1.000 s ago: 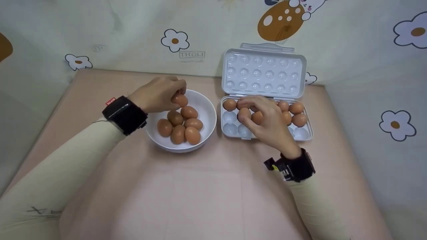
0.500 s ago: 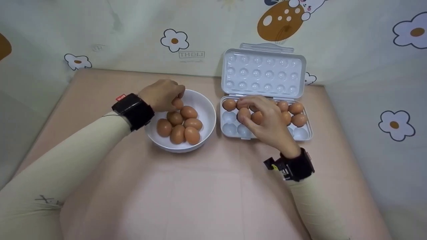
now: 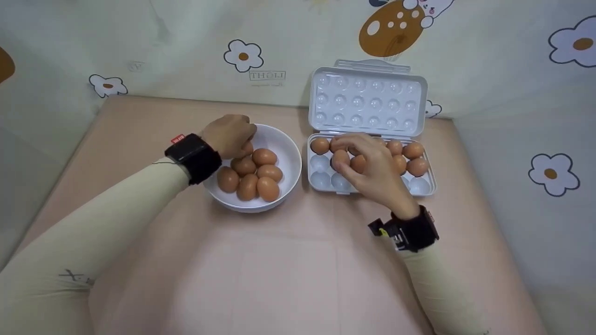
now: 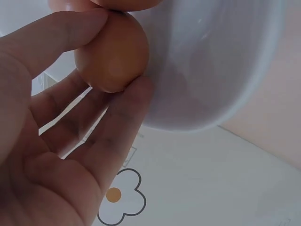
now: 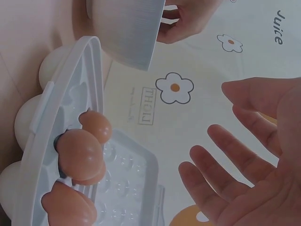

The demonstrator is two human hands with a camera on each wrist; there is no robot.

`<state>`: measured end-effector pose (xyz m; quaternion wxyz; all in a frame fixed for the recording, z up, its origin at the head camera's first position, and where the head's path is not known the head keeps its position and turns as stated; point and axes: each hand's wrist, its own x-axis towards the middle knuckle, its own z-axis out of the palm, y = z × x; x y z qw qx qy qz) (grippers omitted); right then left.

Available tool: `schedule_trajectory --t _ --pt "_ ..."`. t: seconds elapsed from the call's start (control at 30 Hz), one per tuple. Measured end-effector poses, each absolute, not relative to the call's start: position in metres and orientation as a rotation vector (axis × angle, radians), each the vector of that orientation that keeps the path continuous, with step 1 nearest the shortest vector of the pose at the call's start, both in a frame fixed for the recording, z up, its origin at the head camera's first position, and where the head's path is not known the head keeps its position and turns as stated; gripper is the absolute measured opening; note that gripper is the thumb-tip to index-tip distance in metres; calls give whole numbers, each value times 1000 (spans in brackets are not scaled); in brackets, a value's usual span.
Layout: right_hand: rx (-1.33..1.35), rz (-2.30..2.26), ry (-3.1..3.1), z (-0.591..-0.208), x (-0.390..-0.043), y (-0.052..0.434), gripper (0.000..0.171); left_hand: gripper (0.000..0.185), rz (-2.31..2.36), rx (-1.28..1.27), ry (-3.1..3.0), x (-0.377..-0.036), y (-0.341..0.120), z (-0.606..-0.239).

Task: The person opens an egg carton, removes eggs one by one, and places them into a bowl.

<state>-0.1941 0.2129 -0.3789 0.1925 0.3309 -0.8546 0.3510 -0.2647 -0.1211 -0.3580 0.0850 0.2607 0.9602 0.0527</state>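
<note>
A white bowl holds several brown eggs. My left hand reaches into its far left side. In the left wrist view its thumb and fingers pinch one brown egg against the bowl's inner wall. My right hand hovers over the open white egg tray, above the left-middle cells. In the right wrist view its fingers are spread and hold nothing. Several eggs sit in the tray's back rows and show up close as eggs. The front cells look empty.
The tray's lid stands open against the flower-print backdrop behind it. Bowl and tray sit side by side on a pink mat. The mat's front half is bare. Walls close in at the left, back and right.
My left hand has sunk lower into the bowl with its egg, and the forearm has slid right. The right hand has stayed over the tray almost unmoved.
</note>
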Motion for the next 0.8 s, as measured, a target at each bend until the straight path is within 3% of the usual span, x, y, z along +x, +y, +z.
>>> schedule_trajectory --t 0.63,0.8 --pt "928 1047 -2390 -381 -198 215 28 8 168 693 2813 -264 -116 -366" --pt "934 1033 -2375 -383 -199 216 26 18 236 673 2785 -262 -117 -360"
